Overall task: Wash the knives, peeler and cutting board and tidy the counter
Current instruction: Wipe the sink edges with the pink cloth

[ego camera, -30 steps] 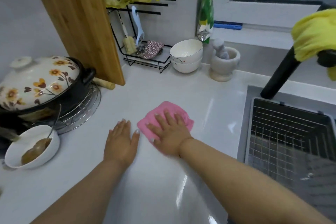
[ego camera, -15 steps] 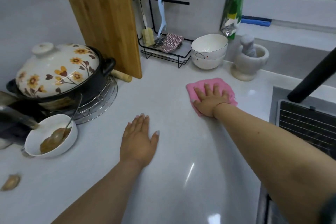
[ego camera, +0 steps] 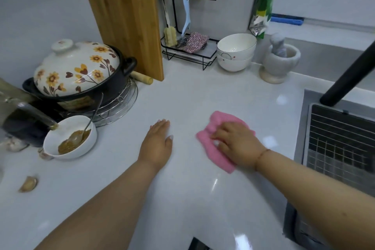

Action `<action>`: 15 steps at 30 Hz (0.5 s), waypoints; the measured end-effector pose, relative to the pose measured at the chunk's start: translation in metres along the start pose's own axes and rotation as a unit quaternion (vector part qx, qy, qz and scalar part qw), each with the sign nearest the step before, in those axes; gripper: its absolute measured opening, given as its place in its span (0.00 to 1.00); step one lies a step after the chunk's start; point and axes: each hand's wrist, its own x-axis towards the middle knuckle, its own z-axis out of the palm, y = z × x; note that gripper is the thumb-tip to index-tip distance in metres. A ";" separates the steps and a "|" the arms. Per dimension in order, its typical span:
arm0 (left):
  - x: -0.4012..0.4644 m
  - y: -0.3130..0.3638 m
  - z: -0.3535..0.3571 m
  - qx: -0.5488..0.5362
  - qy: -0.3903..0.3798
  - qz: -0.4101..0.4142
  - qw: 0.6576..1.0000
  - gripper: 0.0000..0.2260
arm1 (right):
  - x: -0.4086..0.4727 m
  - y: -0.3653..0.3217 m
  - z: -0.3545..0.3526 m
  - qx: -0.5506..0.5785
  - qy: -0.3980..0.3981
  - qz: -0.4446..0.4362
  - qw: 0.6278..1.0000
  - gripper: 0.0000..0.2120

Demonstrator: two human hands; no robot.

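The counter (ego camera: 182,95) is wide, white and shiny, so I think it is a little wet and slippery. The cutting board (ego camera: 123,20) stands upright against the wall behind the flowered pot (ego camera: 77,71); it looks already washed. It is stiff and rather heavy, best taken by its long edges. The sink (ego camera: 341,148) is at my right. I see no knives or peeler here.

My left hand (ego camera: 157,146) lies flat on the counter, fingers together, holding nothing. My right hand (ego camera: 237,144) presses down on the pink cloth (ego camera: 215,148), fingers a little spread on top of it. The cloth is soft, light and bunches easily, so I judge a flat palm works better than a pinch. A bowl (ego camera: 70,138) with brown paste and a garlic clove (ego camera: 28,183) are not yet tidied.
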 end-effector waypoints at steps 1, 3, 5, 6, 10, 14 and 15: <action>-0.003 -0.001 -0.004 -0.016 0.006 -0.004 1.000 0.23 | -0.005 0.013 -0.001 -0.009 0.047 0.047 0.998 0.24; -0.012 -0.004 -0.010 -0.020 0.043 -0.013 0.999 0.22 | -0.005 0.033 -0.006 -0.014 0.057 0.170 0.984 0.23; -0.025 -0.009 -0.018 -0.057 0.057 -0.054 0.995 0.22 | 0.005 0.038 -0.009 -0.014 0.011 0.253 0.967 0.24; -0.031 -0.011 -0.021 -0.096 0.046 -0.080 0.991 0.22 | 0.013 0.036 -0.008 -0.027 -0.009 0.270 0.963 0.25; -0.036 -0.017 -0.029 -0.237 0.028 -0.118 0.964 0.23 | 0.062 -0.007 0.003 -0.068 -0.108 0.265 0.956 0.28; -0.035 -0.019 -0.030 -0.250 0.040 -0.122 0.960 0.24 | 0.089 -0.089 0.026 -0.107 -0.140 0.133 0.975 0.29; -0.034 -0.020 -0.030 -0.261 0.039 -0.125 0.956 0.26 | 0.084 -0.111 0.031 -0.113 -0.140 0.089 0.980 0.29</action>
